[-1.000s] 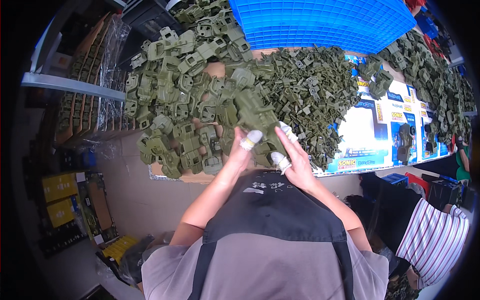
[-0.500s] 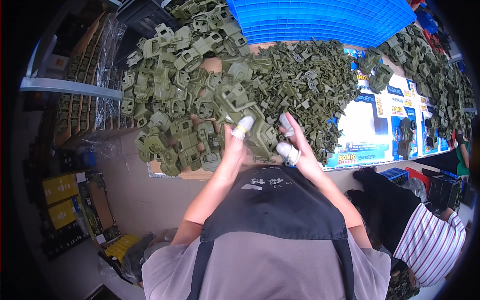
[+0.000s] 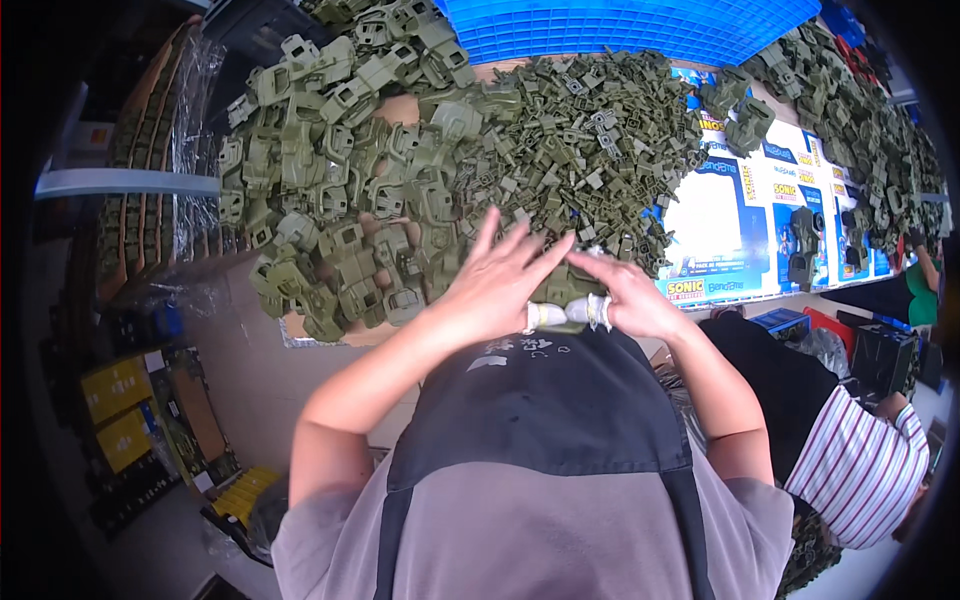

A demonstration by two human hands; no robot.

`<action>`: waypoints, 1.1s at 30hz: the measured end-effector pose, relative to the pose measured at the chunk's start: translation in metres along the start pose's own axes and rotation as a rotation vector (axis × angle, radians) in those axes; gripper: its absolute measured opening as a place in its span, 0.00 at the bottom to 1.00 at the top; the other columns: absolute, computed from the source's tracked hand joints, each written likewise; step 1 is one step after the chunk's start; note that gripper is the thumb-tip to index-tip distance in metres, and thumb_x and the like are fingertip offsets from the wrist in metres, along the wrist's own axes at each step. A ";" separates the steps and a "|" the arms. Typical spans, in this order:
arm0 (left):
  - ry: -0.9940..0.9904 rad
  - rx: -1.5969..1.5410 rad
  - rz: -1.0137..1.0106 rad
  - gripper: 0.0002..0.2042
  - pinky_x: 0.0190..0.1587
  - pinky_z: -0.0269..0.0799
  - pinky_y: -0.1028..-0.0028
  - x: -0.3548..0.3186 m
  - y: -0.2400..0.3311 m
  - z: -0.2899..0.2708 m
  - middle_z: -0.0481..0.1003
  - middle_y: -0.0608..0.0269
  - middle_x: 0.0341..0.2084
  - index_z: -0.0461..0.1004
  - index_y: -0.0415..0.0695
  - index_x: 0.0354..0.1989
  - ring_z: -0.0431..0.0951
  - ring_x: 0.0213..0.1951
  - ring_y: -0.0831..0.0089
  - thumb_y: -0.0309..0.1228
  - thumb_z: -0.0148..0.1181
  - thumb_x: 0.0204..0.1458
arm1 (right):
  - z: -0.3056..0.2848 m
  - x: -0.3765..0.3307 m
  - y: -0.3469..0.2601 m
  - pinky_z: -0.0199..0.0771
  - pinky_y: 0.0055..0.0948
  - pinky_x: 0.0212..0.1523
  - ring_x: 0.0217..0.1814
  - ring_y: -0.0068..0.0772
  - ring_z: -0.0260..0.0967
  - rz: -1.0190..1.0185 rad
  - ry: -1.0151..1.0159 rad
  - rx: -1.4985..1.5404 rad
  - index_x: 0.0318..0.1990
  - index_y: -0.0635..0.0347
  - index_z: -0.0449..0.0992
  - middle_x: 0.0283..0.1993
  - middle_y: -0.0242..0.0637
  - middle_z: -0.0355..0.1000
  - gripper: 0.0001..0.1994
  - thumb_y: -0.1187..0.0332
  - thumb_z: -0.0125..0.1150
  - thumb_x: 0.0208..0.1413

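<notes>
My left hand (image 3: pixel 497 287) is at the table's near edge with its fingers spread, partly blurred. Its thumb, in a white finger cover, points right and meets my right thumb. An olive-green plastic part (image 3: pixel 563 290) lies between the hands, mostly hidden by them. My right hand (image 3: pixel 640 302) has index finger and thumb around the part's right side, the thumb covered in white too. Beyond my fingers spreads a heap of small olive-green plastic pieces (image 3: pixel 590 150). Larger olive-green shells, like toy vehicle bodies (image 3: pixel 345 185), are piled to the left.
A blue plastic crate (image 3: pixel 620 30) stands at the back. Printed sheets (image 3: pixel 740 230) cover the table on the right, with more green parts (image 3: pixel 840 110) there. Racked trays (image 3: pixel 150 170) wrapped in film stand left. At right is another person in a striped sleeve (image 3: pixel 860 475).
Both hands have come closer to my body and together. My left hand has spread its fingers and reached right over the part. The large green shell held before is now mostly out of sight.
</notes>
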State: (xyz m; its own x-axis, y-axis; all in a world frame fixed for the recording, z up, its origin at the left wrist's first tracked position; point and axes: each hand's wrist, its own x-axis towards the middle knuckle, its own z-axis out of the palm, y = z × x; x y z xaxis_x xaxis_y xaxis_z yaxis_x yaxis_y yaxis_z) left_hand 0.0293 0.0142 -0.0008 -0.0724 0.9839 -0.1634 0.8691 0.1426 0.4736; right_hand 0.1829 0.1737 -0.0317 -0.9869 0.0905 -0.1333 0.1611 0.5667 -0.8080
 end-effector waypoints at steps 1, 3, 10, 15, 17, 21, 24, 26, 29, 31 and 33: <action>-0.201 -0.245 -0.037 0.39 0.64 0.37 0.51 0.004 -0.007 0.011 0.62 0.49 0.56 0.45 0.51 0.65 0.61 0.58 0.55 0.44 0.59 0.46 | 0.003 -0.005 -0.002 0.63 0.39 0.54 0.52 0.53 0.64 -0.045 -0.001 -0.051 0.58 0.66 0.60 0.49 0.57 0.66 0.29 0.66 0.58 0.47; -0.274 -0.269 -0.079 0.37 0.64 0.43 0.56 0.002 -0.013 0.024 0.65 0.49 0.53 0.44 0.51 0.65 0.65 0.56 0.57 0.41 0.57 0.48 | 0.009 -0.014 -0.005 0.65 0.40 0.50 0.48 0.54 0.66 -0.124 0.008 -0.146 0.57 0.69 0.61 0.45 0.58 0.67 0.26 0.69 0.54 0.48; -0.256 -0.405 -0.109 0.38 0.52 0.63 0.60 -0.007 -0.016 0.033 0.69 0.47 0.48 0.47 0.50 0.65 0.68 0.51 0.53 0.37 0.58 0.45 | 0.035 -0.016 0.012 0.70 0.42 0.39 0.38 0.52 0.70 -0.118 0.055 -0.173 0.55 0.66 0.65 0.36 0.55 0.69 0.24 0.73 0.52 0.46; -0.373 -0.403 -0.175 0.35 0.49 0.66 0.60 -0.005 -0.022 0.038 0.68 0.45 0.49 0.47 0.51 0.65 0.70 0.49 0.52 0.33 0.53 0.46 | 0.035 -0.021 0.000 0.70 0.41 0.41 0.40 0.51 0.70 0.061 -0.108 -0.302 0.55 0.64 0.65 0.37 0.54 0.70 0.24 0.74 0.52 0.46; -0.292 -0.384 -0.150 0.35 0.47 0.66 0.60 -0.010 -0.027 0.051 0.70 0.46 0.47 0.47 0.54 0.65 0.71 0.47 0.53 0.35 0.54 0.47 | 0.034 -0.019 0.011 0.72 0.38 0.40 0.38 0.48 0.71 -0.064 -0.062 -0.189 0.55 0.61 0.66 0.38 0.50 0.70 0.24 0.75 0.54 0.45; -0.335 -0.483 -0.125 0.35 0.48 0.66 0.63 -0.005 -0.034 0.043 0.70 0.47 0.47 0.49 0.54 0.65 0.72 0.47 0.55 0.33 0.55 0.46 | 0.023 -0.014 0.015 0.73 0.37 0.40 0.37 0.48 0.71 -0.166 -0.018 -0.053 0.51 0.60 0.70 0.41 0.46 0.71 0.26 0.79 0.54 0.38; -0.413 -0.621 -0.160 0.34 0.49 0.67 0.66 -0.003 -0.035 0.032 0.70 0.50 0.48 0.52 0.53 0.63 0.73 0.47 0.58 0.33 0.59 0.46 | 0.015 -0.014 -0.007 0.71 0.38 0.45 0.43 0.49 0.70 0.052 -0.199 -0.219 0.51 0.61 0.70 0.42 0.49 0.71 0.25 0.78 0.54 0.39; -0.334 -0.589 -0.104 0.34 0.49 0.67 0.66 -0.007 -0.039 0.044 0.71 0.51 0.48 0.52 0.53 0.63 0.73 0.47 0.58 0.34 0.59 0.45 | 0.015 -0.015 -0.006 0.71 0.38 0.45 0.44 0.49 0.70 -0.003 -0.134 -0.125 0.51 0.60 0.69 0.43 0.49 0.71 0.24 0.77 0.55 0.40; -0.279 -0.529 -0.102 0.34 0.50 0.67 0.66 -0.008 -0.037 0.049 0.71 0.52 0.48 0.53 0.54 0.63 0.72 0.48 0.58 0.35 0.59 0.46 | 0.015 -0.007 -0.009 0.68 0.39 0.48 0.47 0.50 0.69 0.004 -0.077 0.041 0.51 0.61 0.69 0.47 0.50 0.70 0.21 0.74 0.54 0.46; -0.274 -0.499 -0.125 0.33 0.51 0.66 0.66 -0.006 -0.034 0.046 0.71 0.52 0.48 0.54 0.54 0.63 0.72 0.49 0.58 0.37 0.59 0.46 | 0.022 -0.002 -0.006 0.67 0.39 0.50 0.49 0.50 0.68 0.117 -0.100 0.118 0.51 0.61 0.69 0.48 0.51 0.69 0.20 0.72 0.54 0.48; -0.278 -0.489 -0.160 0.33 0.51 0.66 0.64 -0.010 -0.029 0.046 0.71 0.52 0.48 0.54 0.54 0.62 0.72 0.49 0.57 0.39 0.58 0.46 | 0.030 -0.005 0.000 0.66 0.38 0.51 0.50 0.49 0.67 0.150 -0.109 0.107 0.51 0.61 0.69 0.48 0.50 0.70 0.20 0.70 0.54 0.47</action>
State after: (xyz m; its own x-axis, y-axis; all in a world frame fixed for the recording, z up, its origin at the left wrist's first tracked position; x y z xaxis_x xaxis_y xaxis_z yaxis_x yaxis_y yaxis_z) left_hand 0.0271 -0.0049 -0.0528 0.0043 0.8901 -0.4558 0.5263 0.3855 0.7579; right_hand 0.1877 0.1489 -0.0483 -0.9468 0.0744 -0.3131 0.3109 0.4629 -0.8301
